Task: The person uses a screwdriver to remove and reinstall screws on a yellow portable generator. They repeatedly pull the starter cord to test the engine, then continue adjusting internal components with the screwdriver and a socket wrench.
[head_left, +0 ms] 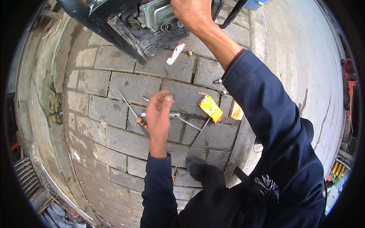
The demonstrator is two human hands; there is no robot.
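Left hand (157, 116) hovered low over the brick paving (125, 142), fingers curled narrow, thumb and forefinger pinched together near the top. Couldn't tell if anything small sat in that pinch. No tool was gripped in it.

Right hand (193, 13) was up at the top of the view, pressed on the underside of a small engine (157, 15), right by its silver metal casing. Whether it was clamped on a part or just resting there, I couldn't tell; the fingers were hidden behind the hand.

Tools lay spread on the paving:
- orange-handled screwdriver (141, 122), just beside the left hand's heel, its thin shaft running up and to the left
- socket wrench (178, 116), lying crosswise, partly under the left hand
- long thin rod (199, 132), angled, just below the yellow packet
- yellow packet (211, 108), right of the left hand, close to the right sleeve
- orange card (235, 111), at the sleeve's edge, partly covered
- white-and-red tube (175, 53), below the engine
- small brass piece (190, 54), just beside the tube
- small metal socket (217, 81), near the right forearm

Black shoe (195, 167) stood on the bricks below the tools.
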